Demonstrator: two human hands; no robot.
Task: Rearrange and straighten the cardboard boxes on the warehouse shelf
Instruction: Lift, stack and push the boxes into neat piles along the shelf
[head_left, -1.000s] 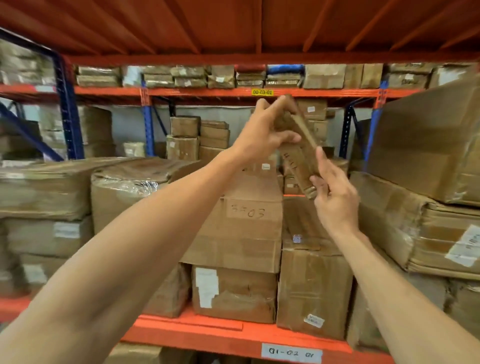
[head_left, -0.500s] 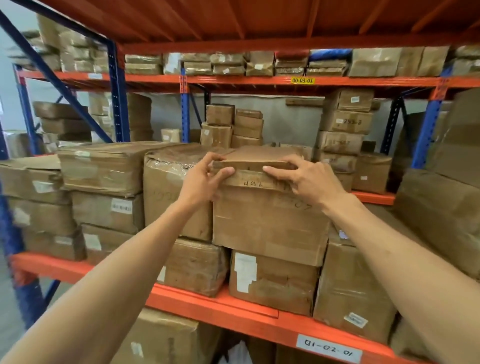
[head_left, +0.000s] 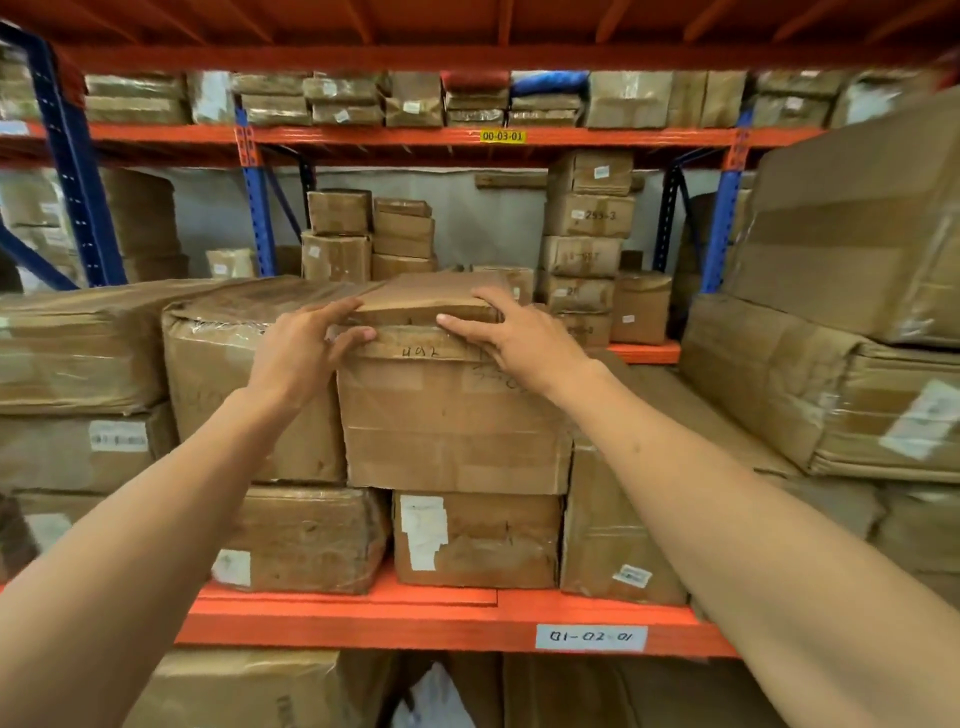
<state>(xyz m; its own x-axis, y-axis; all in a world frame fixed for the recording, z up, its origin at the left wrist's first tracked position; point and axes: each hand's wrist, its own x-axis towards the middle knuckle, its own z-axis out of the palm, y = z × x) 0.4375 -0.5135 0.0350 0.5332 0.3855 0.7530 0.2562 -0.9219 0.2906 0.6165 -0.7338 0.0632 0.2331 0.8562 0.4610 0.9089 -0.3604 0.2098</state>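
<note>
A small flat cardboard box (head_left: 426, 300) lies flat on top of a larger brown box (head_left: 452, 415) with handwriting on its front, in the middle of the orange shelf (head_left: 441, 621). My left hand (head_left: 304, 353) grips the flat box's left front corner, fingers over the top and thumb under the edge. My right hand (head_left: 511, 335) is laid on its right front corner, fingers spread over the top. Both forearms reach in from below.
Tape-wrapped boxes (head_left: 244, 353) stand to the left, and a tall box (head_left: 608, 525) and big tilted boxes (head_left: 857, 270) to the right. More box stacks (head_left: 587, 244) sit on the rack behind. Blue uprights (head_left: 72, 156) frame the bays. A label (head_left: 590, 637) reads 01-02-01.
One second ago both hands held the small flat box tilted up in the air. It came down flat onto the larger box, and both hands stay on its front corners.
</note>
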